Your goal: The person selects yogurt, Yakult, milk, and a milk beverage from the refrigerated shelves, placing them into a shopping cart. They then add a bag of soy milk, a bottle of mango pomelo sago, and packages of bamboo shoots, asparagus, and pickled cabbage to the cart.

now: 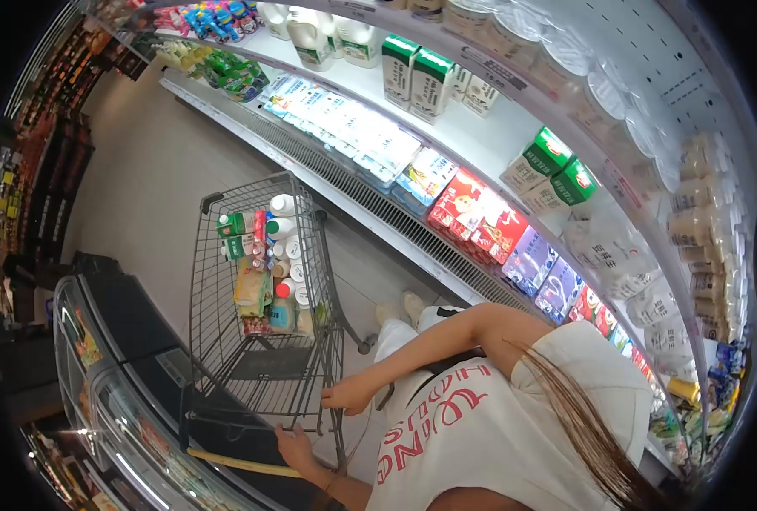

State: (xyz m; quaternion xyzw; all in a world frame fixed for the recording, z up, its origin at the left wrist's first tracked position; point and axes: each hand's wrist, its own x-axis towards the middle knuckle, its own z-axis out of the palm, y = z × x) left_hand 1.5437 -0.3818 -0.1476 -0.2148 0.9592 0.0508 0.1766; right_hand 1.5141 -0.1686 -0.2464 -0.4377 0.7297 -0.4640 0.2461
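A black wire shopping cart stands in front of me. My right hand is closed around the near corner of its side frame. Lower down, my left hand grips the wire rim at the cart's near end, its wrist over the yellow handle; part of its fingers is hidden. Goods lie at the cart's far end: white bottles, green cartons, a red-capped bottle, a yellowish package and a light-blue container. Bare wire mesh shows nearer to me.
A lit dairy shelf curves along the right, with milk jugs, green-topped cartons and red boxed packs. To the left is a glass-sided cooler. The tiled floor runs ahead between them.
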